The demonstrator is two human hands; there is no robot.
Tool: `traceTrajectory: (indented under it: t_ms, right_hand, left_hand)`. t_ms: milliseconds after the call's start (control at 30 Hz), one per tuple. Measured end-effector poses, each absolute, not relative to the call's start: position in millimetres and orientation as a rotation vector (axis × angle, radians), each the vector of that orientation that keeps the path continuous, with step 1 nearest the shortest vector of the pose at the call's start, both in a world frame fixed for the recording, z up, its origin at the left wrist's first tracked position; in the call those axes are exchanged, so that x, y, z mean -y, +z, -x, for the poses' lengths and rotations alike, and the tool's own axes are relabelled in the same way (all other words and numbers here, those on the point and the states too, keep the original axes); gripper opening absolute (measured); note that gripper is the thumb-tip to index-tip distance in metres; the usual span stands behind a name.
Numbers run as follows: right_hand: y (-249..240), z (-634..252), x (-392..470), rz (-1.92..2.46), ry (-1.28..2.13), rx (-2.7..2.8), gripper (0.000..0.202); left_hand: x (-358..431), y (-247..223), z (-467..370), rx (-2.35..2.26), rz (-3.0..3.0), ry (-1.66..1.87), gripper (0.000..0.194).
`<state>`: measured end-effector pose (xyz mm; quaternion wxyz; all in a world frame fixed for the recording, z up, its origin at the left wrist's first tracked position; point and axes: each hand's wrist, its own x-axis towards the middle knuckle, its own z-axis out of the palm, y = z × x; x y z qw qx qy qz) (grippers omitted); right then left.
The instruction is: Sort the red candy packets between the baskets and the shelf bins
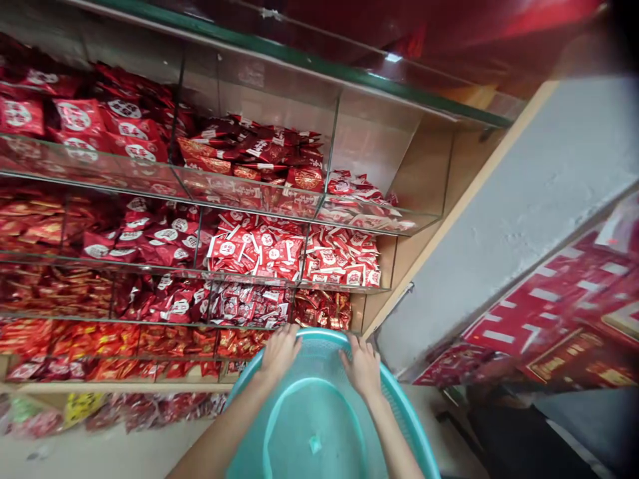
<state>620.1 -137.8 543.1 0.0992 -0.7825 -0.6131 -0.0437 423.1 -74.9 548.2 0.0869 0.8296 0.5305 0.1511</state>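
A round teal plastic basket (324, 359) with a mesh wall is at the bottom centre, just in front of the shelves. My left hand (280, 351) grips its far rim on the left, fingers hooked over the edge. On the right part of the same rim, my right hand (363, 367) is closed over it, with the thumb inside. Only a small pale patch (315, 444) shows on the basket's floor. Behind the rim, small red wrapped packets (322, 308) fill the nearest shelf compartment.
Glass-divided shelves (259, 209) hold heaps of red and maroon packets (267, 249). A grey wall (494, 219) rises on the right beside red printed packaging (519, 319). Bagged goods (154, 409) lie under the bottom shelf. A dark object (519, 432) stands at lower right.
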Motion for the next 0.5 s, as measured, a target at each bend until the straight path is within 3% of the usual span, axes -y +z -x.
traceTrajectory:
  t_ms: [200,500]
  right_hand:
    - [546,-590,118,2.227,-0.031,1.816,0.044]
    - [519,-552,117,2.258,0.102,1.774,0.061]
  left_hand:
    - [74,556,-386,-1.86,-2.348,0.279,0.04]
    - [67,534,-347,-1.88,-2.263,0.182,0.051]
